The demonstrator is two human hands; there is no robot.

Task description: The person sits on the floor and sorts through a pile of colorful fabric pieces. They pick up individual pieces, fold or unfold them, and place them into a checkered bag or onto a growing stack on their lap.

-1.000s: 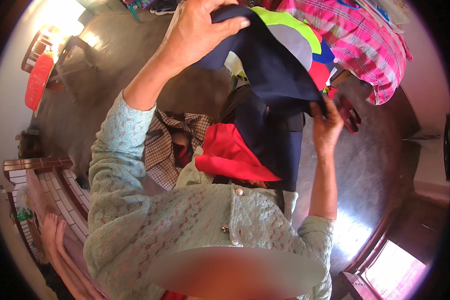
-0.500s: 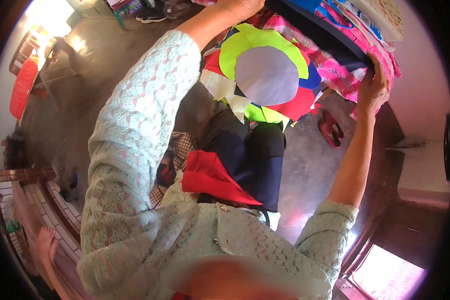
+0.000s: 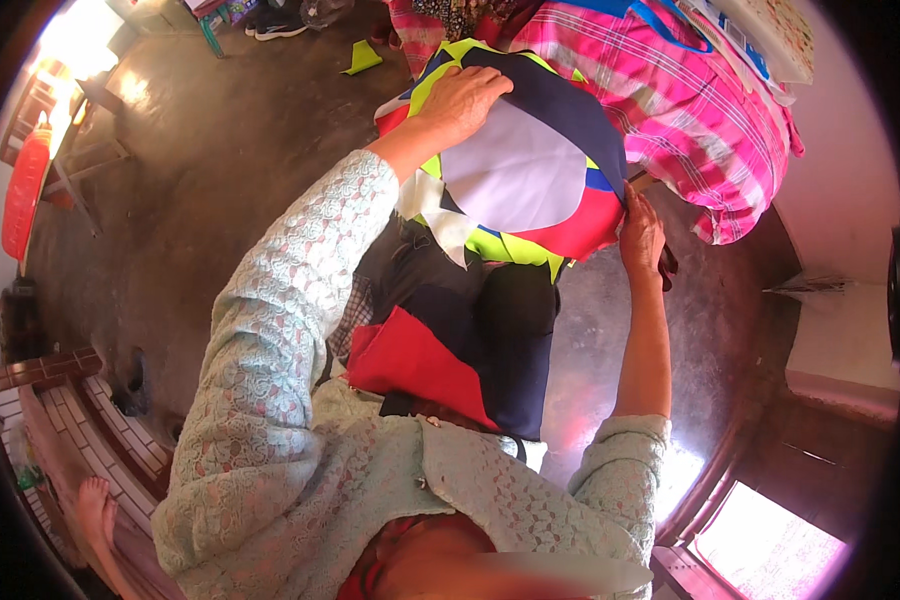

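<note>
The left hand lies on the upper edge of the patchwork cloth, fingers curled over it; whether they pinch is hard to tell. The right hand grips its right edge, fingertips hidden behind. The cloth hangs raised above the lap, partly covering a pink checked fabric.

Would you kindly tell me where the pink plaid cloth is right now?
In the head view it lies upper right: the pink plaid cloth, just beyond the multicoloured patchwork fabric.
</note>
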